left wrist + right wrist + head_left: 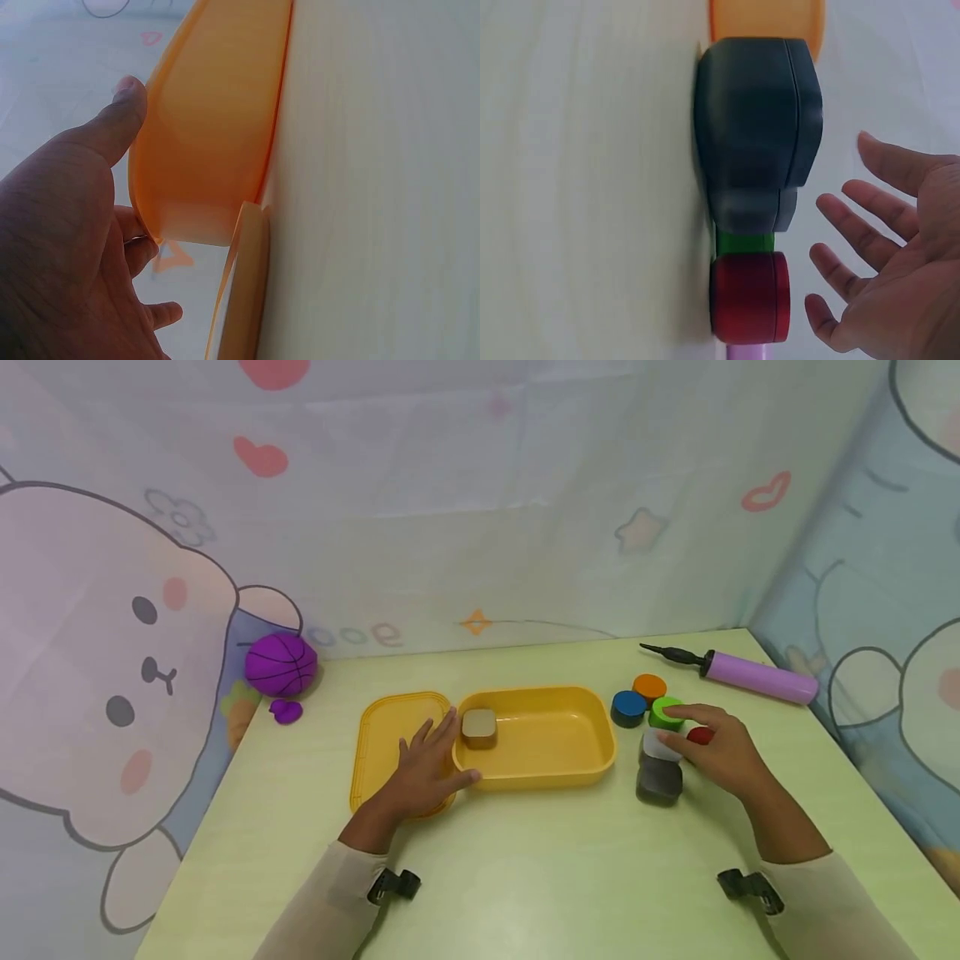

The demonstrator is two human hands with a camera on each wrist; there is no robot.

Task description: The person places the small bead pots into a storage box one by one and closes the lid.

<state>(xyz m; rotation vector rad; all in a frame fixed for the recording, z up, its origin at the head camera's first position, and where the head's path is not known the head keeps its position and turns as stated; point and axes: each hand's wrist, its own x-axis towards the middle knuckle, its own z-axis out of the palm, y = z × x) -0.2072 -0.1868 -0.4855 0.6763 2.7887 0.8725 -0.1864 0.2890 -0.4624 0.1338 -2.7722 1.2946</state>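
Head view, relaxed right hand (723, 750) over white block (660, 745), left hand (427, 768) flat on yellow lid (382, 735)

We can make out only one mark: on the backdrop (480, 527) behind the table, near the purple ball (281, 664), pale figures that look like "900" or "000", too faint for us to read surely.
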